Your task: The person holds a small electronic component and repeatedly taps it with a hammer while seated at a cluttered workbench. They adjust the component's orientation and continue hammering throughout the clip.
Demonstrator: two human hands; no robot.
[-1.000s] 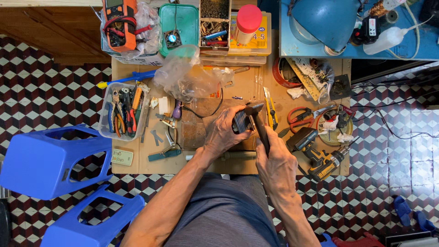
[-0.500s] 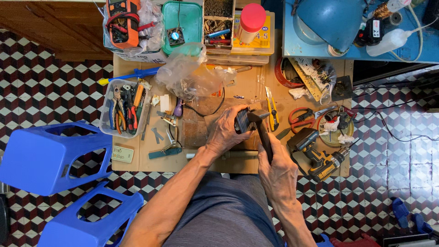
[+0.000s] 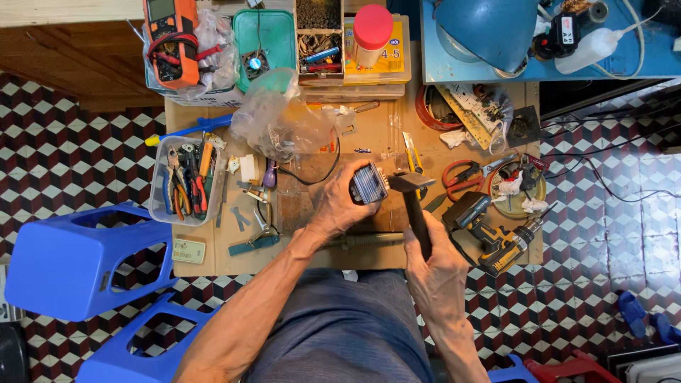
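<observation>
My left hand (image 3: 340, 206) grips a small dark cylindrical part with ribbed sides (image 3: 367, 184) and holds it on the wooden workbench (image 3: 369, 135). My right hand (image 3: 436, 266) is closed around the dark handle of a hammer (image 3: 415, 206). The hammer's metal head sits right beside the ribbed part, on its right. Both forearms reach up from my lap toward the bench's near middle.
A clear tray of pliers and screwdrivers (image 3: 186, 181) stands at the left. A cordless drill (image 3: 496, 237) lies at the right, with red-handled cutters (image 3: 461, 174) above it. A crumpled plastic bag (image 3: 284, 120), an orange multimeter (image 3: 170, 42), parts boxes and blue stools (image 3: 78, 262) surround the bench.
The hammer head has shifted closer to the ribbed part in my left hand. Both hands keep their grips, and the view has moved slightly.
</observation>
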